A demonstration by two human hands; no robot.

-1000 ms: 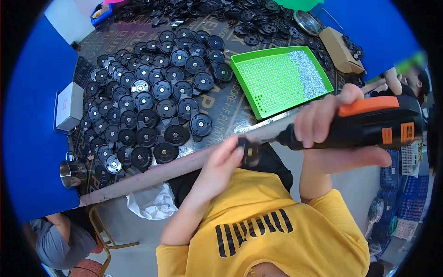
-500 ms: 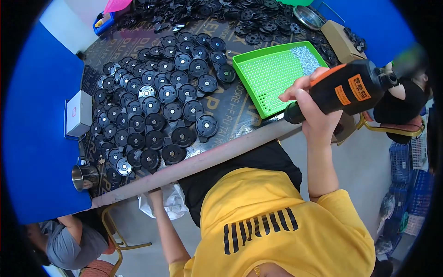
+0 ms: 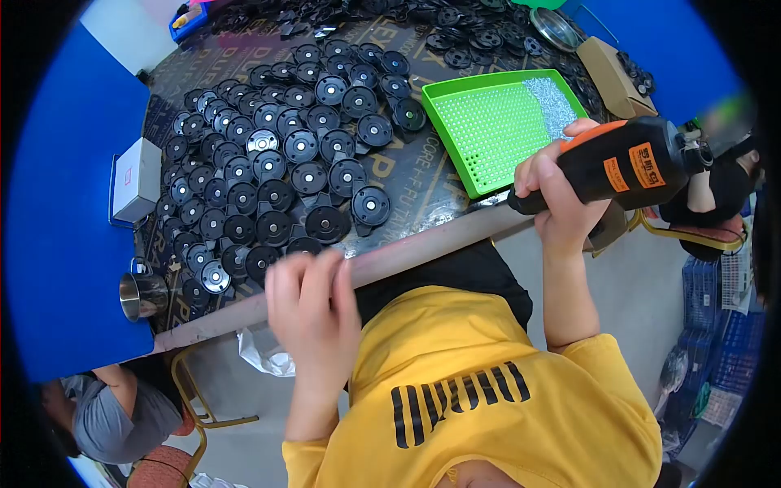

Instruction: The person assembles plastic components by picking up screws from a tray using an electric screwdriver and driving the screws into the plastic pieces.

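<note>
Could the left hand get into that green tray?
Probably yes: the left hand has a free way to the open green tray; only the right hand, holding the power tool, crowds its near right side.

Power tools: one (image 3: 618, 167), bearing two orange labels (image 3: 647, 165). Green trays: one (image 3: 488, 130), toward the near edge of the tabletop (image 3: 411, 191). Small silvery pieces (image 3: 549, 104) in it: too many to count. Round black parts (image 3: 371, 206): several dozen, overlapping, exact count not obtainable. White boxes: one (image 3: 137, 183), at the left edge. Metal cups: one (image 3: 143, 296), near the near left corner. Round metal dishes: one (image 3: 556, 30), toward the far right. Open cardboard boxes: one (image 3: 612, 77), at the right edge. Other people: two partly visible (image 3: 122, 419).
</note>
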